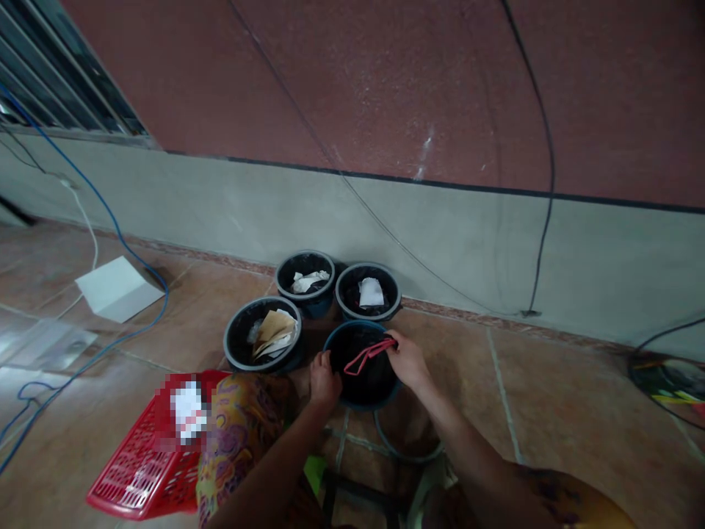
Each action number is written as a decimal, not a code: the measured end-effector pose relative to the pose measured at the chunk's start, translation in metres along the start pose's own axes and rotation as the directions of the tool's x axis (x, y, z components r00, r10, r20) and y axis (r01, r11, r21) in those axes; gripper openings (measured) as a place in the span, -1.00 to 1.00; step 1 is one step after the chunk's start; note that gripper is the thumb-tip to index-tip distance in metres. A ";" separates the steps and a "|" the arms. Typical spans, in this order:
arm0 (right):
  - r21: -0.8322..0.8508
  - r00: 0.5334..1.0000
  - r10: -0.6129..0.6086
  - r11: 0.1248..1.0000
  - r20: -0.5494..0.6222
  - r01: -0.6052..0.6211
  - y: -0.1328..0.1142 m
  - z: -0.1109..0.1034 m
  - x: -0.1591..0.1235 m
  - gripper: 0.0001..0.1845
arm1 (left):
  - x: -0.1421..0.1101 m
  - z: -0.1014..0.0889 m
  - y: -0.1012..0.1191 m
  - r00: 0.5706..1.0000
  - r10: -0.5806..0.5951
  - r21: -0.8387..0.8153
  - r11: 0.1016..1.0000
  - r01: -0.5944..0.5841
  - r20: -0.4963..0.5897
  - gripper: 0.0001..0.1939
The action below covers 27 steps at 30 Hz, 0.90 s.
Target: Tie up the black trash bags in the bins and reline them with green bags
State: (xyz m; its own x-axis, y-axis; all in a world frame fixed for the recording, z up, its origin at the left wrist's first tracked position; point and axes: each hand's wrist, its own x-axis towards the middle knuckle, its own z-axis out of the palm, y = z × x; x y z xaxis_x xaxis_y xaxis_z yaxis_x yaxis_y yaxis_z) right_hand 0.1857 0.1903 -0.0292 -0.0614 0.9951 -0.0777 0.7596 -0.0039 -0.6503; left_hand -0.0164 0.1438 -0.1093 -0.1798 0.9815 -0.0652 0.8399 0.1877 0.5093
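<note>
Before three lined bins (318, 305) beside the wall (440, 242), the right hand (406, 360) is pinching a looped pink strap (363, 356) over a blue-rimmed bin (366, 405), while the left hand (324, 380) is curling its fingers at that bin's left rim; what they are gripping I cannot tell

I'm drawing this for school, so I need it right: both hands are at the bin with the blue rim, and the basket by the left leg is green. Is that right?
Not quite: the basket by the left leg is red, as the head view shows. The left hand and right hand are both at the blue-rimmed bin.
</note>
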 end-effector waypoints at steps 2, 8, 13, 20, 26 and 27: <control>0.051 0.999 -0.032 0.998 -0.022 0.033 -0.007 -0.024 0.004 -0.69 | 0.000 0.002 -0.001 1.000 -0.014 0.030 0.999 0.015 -0.021 -0.41; 0.095 0.965 -0.078 0.990 -0.252 0.105 -0.009 -0.103 0.010 -0.68 | 0.003 0.008 -0.009 0.998 -0.039 0.047 0.998 0.041 -0.044 -0.37; 0.075 0.879 -0.102 0.985 -0.467 0.155 0.004 -0.171 0.012 -0.72 | 0.007 0.016 -0.017 0.997 -0.066 0.077 0.995 0.069 -0.049 -0.37; 0.067 0.821 -0.001 0.997 -0.571 0.047 0.060 -0.202 0.026 -0.74 | 0.009 0.024 -0.013 0.993 -0.107 0.011 0.994 0.107 -0.040 -0.35; 0.148 0.762 0.225 0.974 -0.607 -0.169 0.151 -0.168 0.068 -0.63 | 0.011 0.031 -0.011 0.985 -0.166 -0.123 0.979 0.160 -0.038 -0.31; 0.165 0.746 0.277 0.961 -0.605 -0.223 0.166 -0.160 0.075 -0.62 | 0.011 0.032 -0.011 0.984 -0.176 -0.143 0.975 0.169 -0.038 -0.30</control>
State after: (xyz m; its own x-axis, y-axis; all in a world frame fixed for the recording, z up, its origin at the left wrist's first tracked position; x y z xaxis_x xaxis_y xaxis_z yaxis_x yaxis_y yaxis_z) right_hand 0.4114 0.2800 -0.0221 0.5563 0.8016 0.2189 0.6364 -0.2416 -0.7325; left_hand -0.0119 0.1539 -0.1431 -0.3440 0.9312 -0.1210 0.7152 0.3433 0.6087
